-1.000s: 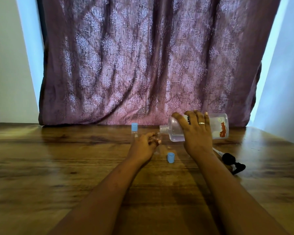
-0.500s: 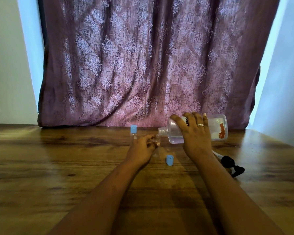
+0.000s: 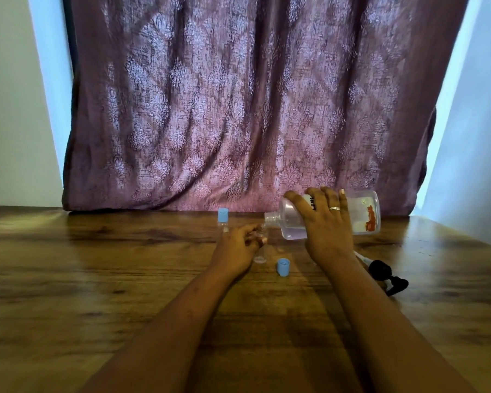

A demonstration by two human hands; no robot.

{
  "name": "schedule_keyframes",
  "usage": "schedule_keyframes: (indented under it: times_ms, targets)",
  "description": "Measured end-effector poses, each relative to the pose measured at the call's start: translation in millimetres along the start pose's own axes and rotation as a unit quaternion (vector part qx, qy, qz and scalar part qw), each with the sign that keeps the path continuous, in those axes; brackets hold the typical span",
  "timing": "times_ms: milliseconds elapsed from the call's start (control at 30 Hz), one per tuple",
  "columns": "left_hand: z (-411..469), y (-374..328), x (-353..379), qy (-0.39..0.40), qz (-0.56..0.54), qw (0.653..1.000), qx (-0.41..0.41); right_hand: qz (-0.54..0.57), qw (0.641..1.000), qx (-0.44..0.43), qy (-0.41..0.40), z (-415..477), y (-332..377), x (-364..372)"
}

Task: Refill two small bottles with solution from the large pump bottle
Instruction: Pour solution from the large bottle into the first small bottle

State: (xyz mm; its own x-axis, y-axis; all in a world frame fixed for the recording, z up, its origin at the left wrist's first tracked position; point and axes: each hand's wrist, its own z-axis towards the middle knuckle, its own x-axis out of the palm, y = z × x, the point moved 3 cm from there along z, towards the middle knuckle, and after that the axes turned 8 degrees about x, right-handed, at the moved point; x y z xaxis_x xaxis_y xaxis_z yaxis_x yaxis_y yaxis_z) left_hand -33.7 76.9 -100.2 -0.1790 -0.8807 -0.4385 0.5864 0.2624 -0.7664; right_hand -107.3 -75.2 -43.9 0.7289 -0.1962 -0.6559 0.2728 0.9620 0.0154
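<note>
Home room, likely: wood-grain table (image 3: 97, 279) pushed against a window hung with a mauve damask-pattern curtain (image 3: 238, 109), plain pale walls (image 3: 12, 109) either side.

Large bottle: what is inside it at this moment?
The large bottle, tipped sideways in the right hand, holds clear liquid pooled along its lower side. The hand covers the middle, so the level there is hidden.

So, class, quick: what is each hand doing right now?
Left hand: closed on the open small bottle.
Right hand: closed on the large bottle, tipped towards it.
</note>
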Motion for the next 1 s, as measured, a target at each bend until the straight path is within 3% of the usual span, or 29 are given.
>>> schedule_keyframes:
  times_ms: [1000]
  targets:
    - [9,15,5,-0.001,-0.061,0.998,-0.016,-0.006,1.000,0.000,-0.007,-1,0,1]
